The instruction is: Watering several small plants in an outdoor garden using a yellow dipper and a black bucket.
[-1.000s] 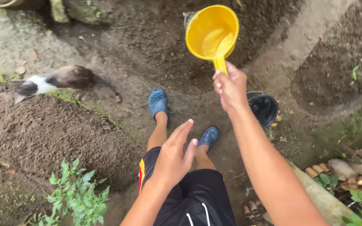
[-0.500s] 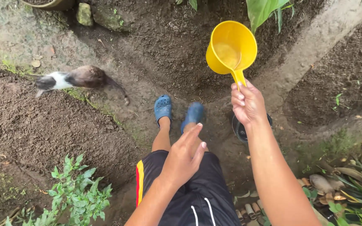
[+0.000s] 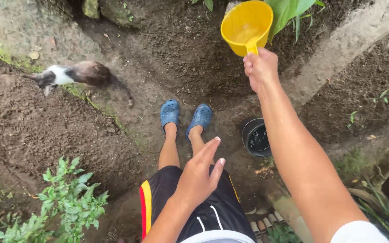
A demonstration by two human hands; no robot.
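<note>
Right hand [image 3: 260, 66] has its grip wrapped around the yellow dipper [image 3: 246, 26] handle, now lifted farther out over the wet soil by the big leaves [image 3: 289, 11]. Black bucket [image 3: 257, 137] sits by the feet; left hand [image 3: 199, 175] hangs loose and empty.

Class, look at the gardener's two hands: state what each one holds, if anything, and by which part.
The right hand grips a yellow dipper by its short handle, just below the bowl. The left hand holds nothing, its fingers open.

Dipper [image 3: 246, 27] in right hand [image 3: 260, 68] ahead of feet, pail [image 3: 257, 137] on soil just right of them — cat [image 3: 77, 74] far left, left hand [image 3: 199, 176] over shorts [image 3: 212, 211].
</note>
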